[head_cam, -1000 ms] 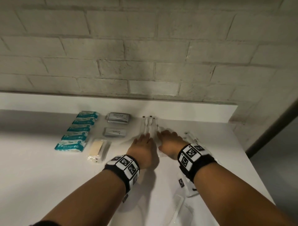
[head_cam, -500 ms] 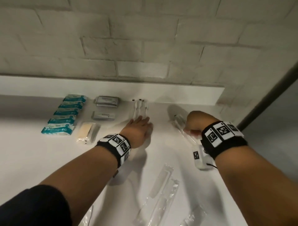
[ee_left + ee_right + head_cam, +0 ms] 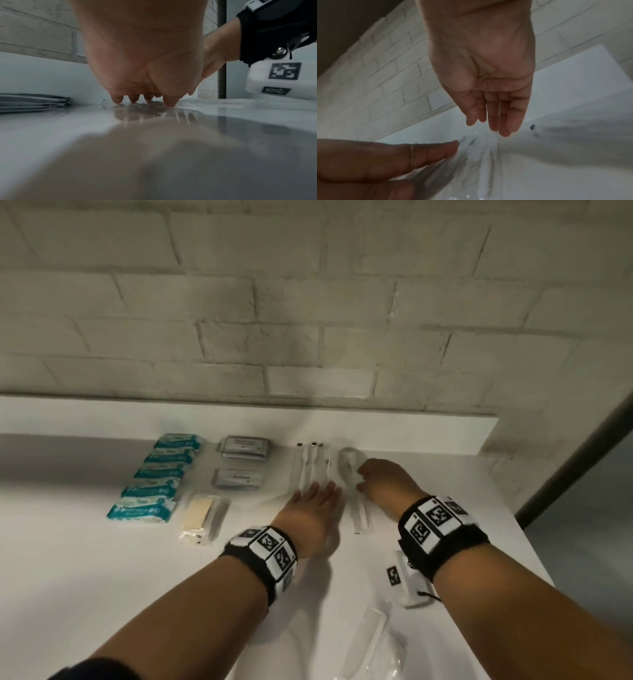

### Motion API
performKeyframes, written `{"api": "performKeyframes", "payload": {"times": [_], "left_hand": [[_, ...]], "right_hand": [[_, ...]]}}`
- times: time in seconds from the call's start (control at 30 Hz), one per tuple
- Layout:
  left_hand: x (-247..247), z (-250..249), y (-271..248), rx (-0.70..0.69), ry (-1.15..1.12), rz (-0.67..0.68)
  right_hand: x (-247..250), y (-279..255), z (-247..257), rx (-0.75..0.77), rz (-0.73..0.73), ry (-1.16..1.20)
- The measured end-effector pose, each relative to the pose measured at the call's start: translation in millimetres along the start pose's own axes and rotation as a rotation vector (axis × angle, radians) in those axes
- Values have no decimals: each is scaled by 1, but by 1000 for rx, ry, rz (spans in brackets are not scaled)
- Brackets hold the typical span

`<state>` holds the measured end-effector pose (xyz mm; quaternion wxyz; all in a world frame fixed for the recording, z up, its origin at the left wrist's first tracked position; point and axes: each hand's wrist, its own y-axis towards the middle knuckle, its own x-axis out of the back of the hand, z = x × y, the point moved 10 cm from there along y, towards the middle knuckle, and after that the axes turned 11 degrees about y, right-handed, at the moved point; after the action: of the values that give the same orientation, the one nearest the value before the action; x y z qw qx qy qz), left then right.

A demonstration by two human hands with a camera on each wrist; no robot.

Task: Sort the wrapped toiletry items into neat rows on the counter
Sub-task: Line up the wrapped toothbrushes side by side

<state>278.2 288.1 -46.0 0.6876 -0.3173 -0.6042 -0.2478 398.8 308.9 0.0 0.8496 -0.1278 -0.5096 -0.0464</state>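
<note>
Several clear-wrapped toothbrushes lie side by side at the back of the white counter. My left hand rests flat on their near ends with straight fingers; in the left wrist view its fingertips press on the clear wrap. Another clear-wrapped item lies just right of that row. My right hand hovers over its far end, touching the wrap. In the right wrist view the right hand has straight, relaxed fingers with nothing in them.
Teal tissue packs form a column at the left, with grey sachets and a wrapped yellow bar beside them. More clear-wrapped items lie loose near the front. A brick wall and white ledge bound the back; the counter ends at the right.
My right hand carried a clear-wrapped item from the right side over to the toothbrush row and opened. My left hand stayed on the row.
</note>
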Motion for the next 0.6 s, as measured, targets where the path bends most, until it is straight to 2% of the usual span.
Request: {"api": "performKeyframes", "payload": {"times": [0.1,0.2,0.37,0.47,0.53,0.57,0.6], "left_hand": [[-1,1,1,7,-4,-8],[-1,0,2,6,-14,-5],[-3,-3,2,1,-50,54],[-4,-8,2,-32,-17,96],[-9,-11,3,-67,30,139],[-12,-11,3,-76,43,157],[-14,-11,3,-77,47,168]], "right_hand": [[-27,-4,16,40,193,-170],[-41,-6,16,1,262,-153],[-34,-8,6,9,187,64],[0,-3,-32,-70,-11,193],[24,-6,-69,-191,-142,102],[31,-10,-88,-263,-150,31],[30,-16,-103,-339,-88,-54]]}}
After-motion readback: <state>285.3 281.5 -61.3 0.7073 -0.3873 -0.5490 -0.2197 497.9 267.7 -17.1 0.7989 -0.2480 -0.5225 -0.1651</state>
